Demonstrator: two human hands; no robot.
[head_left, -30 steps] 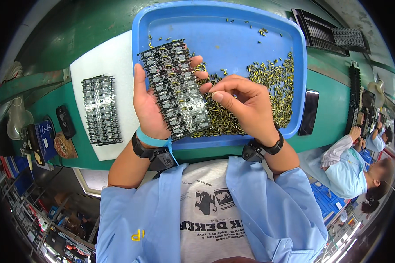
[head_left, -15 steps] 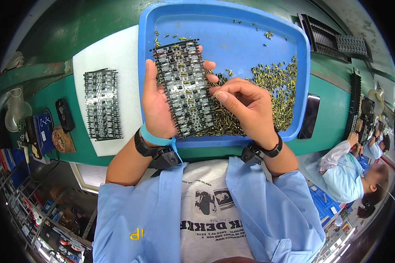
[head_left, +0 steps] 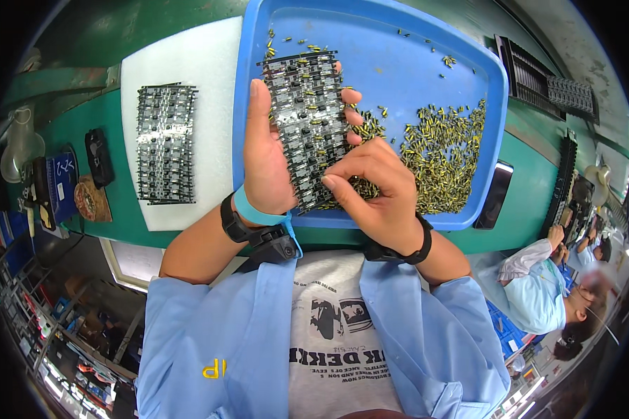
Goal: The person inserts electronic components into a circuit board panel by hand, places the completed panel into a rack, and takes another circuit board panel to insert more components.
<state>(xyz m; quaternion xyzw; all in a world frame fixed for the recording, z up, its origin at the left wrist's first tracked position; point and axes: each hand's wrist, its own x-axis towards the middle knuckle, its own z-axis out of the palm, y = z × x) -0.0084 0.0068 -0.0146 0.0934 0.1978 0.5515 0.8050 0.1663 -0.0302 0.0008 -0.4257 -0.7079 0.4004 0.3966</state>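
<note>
A dark circuit board panel [head_left: 307, 122], set with many small silver and black parts, lies tilted in my left hand [head_left: 267, 167]. The thumb is along its left edge and the fingertips come round its right edge. My right hand [head_left: 381, 183] has thumb and forefinger pinched together at the panel's lower right; whatever is between them is too small to make out. A few small yellow-and-black cylindrical parts sit on the panel. Under both hands is a blue tray [head_left: 497, 133], with a heap of the same cylindrical parts [head_left: 444, 157] at its near right.
Left of the tray, more circuit board panels [head_left: 166, 143] lie on a white foam sheet [head_left: 213, 77]. A phone [head_left: 495, 195] rests against the tray's right side. Black racks [head_left: 528, 77] stand at the far right. A co-worker [head_left: 534, 286] sits further right along the green bench [head_left: 524, 157].
My right hand has moved down and left, from the panel's right edge to its lower part. The tray, foam sheet and left hand appear shifted slightly as the view moved.
</note>
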